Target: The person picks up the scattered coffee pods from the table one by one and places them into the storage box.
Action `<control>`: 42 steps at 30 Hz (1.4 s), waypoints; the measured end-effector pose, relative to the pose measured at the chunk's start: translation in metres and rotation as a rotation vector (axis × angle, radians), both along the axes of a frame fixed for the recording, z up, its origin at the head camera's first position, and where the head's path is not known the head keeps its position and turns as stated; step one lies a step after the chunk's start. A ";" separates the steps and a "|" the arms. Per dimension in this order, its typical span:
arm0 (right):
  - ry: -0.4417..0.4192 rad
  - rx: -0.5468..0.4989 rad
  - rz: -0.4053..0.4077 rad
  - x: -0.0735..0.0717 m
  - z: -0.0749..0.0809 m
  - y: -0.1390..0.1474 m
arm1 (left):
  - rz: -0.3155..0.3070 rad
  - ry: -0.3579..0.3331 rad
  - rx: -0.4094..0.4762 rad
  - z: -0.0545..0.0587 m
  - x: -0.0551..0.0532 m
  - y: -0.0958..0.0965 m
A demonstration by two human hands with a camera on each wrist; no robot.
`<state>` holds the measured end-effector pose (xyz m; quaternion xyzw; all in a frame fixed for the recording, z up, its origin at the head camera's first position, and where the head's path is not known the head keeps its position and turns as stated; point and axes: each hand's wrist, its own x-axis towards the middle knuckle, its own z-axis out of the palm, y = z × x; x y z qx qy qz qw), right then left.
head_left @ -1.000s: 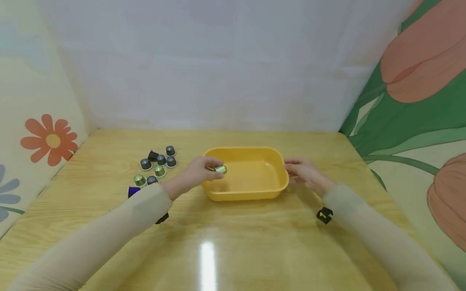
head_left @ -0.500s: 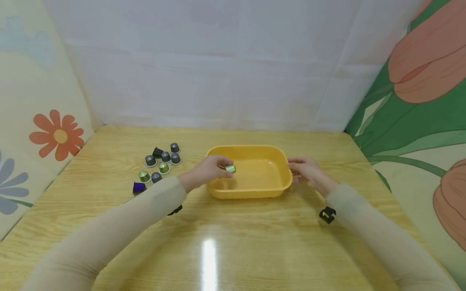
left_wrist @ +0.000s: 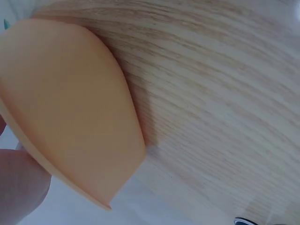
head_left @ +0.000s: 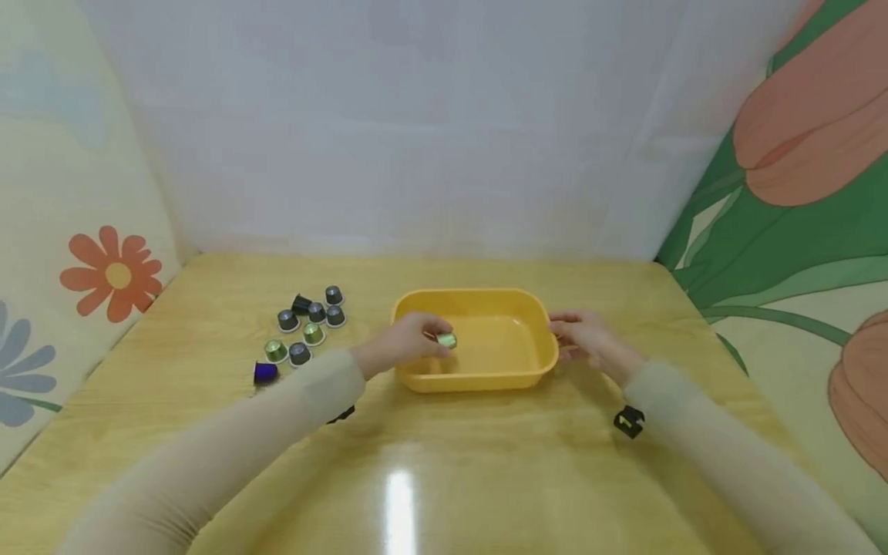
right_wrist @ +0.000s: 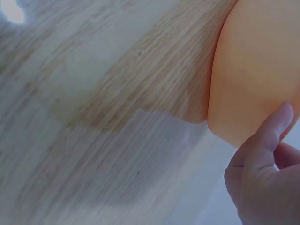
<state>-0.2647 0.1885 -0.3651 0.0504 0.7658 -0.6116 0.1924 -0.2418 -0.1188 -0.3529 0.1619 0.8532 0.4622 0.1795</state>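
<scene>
My left hand (head_left: 405, 339) pinches a green coffee capsule (head_left: 447, 340) over the left part of a yellow plastic basin (head_left: 479, 381). In the left wrist view, the left thumb (left_wrist: 21, 183) appears beside the basin's rim, and the capsule is out of sight. At the basin's right end, my right hand (head_left: 590, 339) touches the outside with relaxed fingers. The right wrist view has its thumb (right_wrist: 276, 126) resting against the basin wall (right_wrist: 248, 93). What I can see of the basin's floor is bare.
On the table's left lie several dark capsules (head_left: 287, 320), two green capsules (head_left: 314, 334) and a purple-blue capsule (head_left: 265, 373). A white wall (head_left: 430, 154) closes off the back; painted flower panels (head_left: 805, 308) flank the table (head_left: 486, 470).
My left hand has moved right, carrying the green capsule from the basin's left rim further in over its floor. The right hand stays at the basin's right end. The head view shifted slightly.
</scene>
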 end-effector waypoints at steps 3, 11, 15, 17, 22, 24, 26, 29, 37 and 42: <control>0.017 -0.029 0.001 -0.001 0.000 -0.002 | 0.011 0.028 -0.020 -0.001 0.001 0.000; 0.034 -0.041 -0.008 -0.005 0.005 0.000 | -0.013 0.039 -0.050 0.006 -0.004 0.003; 0.025 -0.043 0.004 -0.005 0.006 -0.001 | 0.037 0.078 -0.013 0.011 -0.002 -0.005; 0.026 -0.042 0.005 -0.005 0.007 -0.001 | 0.059 0.106 0.018 0.014 0.000 -0.013; 0.036 -0.032 0.002 -0.004 0.008 0.000 | 0.107 0.162 0.067 0.024 0.012 -0.038; 0.038 -0.028 0.003 -0.003 0.008 0.002 | 0.130 0.176 0.064 0.029 0.019 -0.051; 0.040 -0.023 0.006 -0.003 0.008 0.003 | 0.158 0.174 0.059 0.033 0.026 -0.065; 0.041 -0.026 0.010 -0.002 0.008 0.006 | 0.200 0.174 0.036 0.040 0.036 -0.085; 0.039 -0.036 0.008 0.000 0.011 0.008 | 0.275 0.187 -0.034 0.048 0.060 -0.126; 0.039 -0.033 -0.001 -0.001 0.010 0.007 | 0.294 0.204 -0.090 0.043 0.067 -0.147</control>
